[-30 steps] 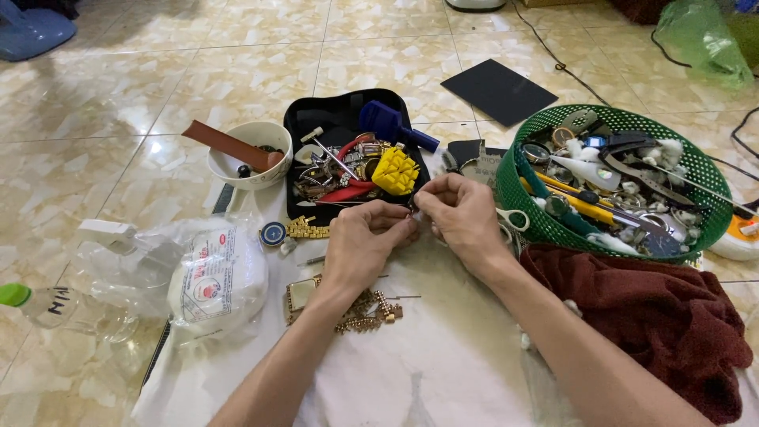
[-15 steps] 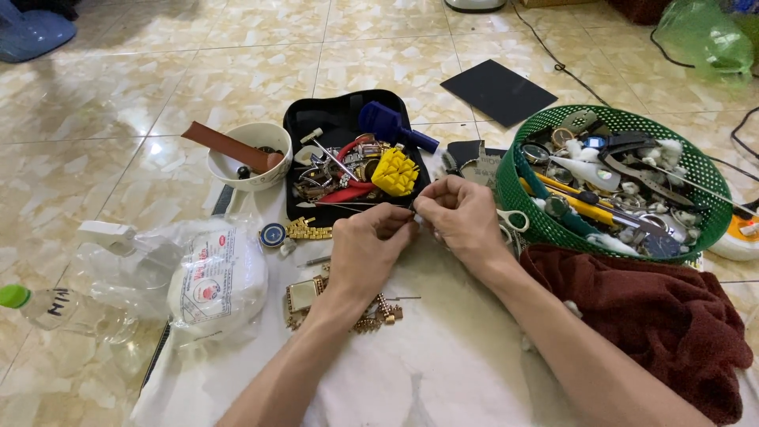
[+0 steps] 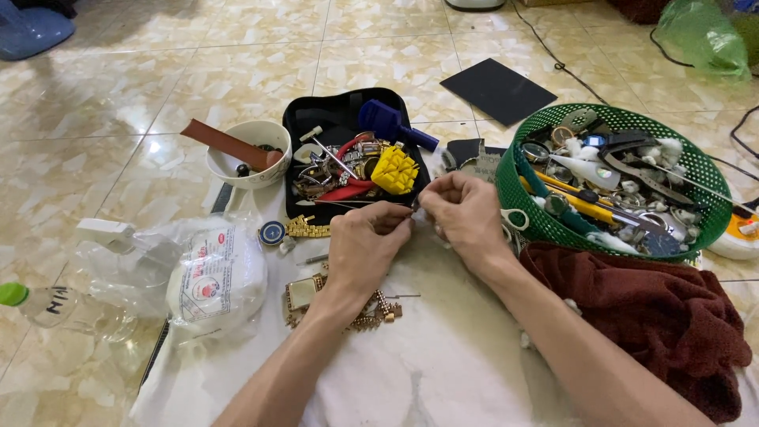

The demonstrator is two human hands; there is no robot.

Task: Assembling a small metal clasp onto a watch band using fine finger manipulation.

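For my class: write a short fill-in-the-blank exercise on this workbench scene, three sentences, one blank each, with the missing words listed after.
1. The round basket full of tools at the right is coloured ____.
2. A brown strap rests across the white ____.
3. The dark red cloth lies beside the person's ____ forearm.

Missing words: green; bowl; right

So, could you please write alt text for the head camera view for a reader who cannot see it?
A person's left hand and right hand meet fingertip to fingertip over a white cloth on a tiled floor, pinching something too small to identify. Around them sit a black tray of tools, a green basket, a white bowl and a gold watch.
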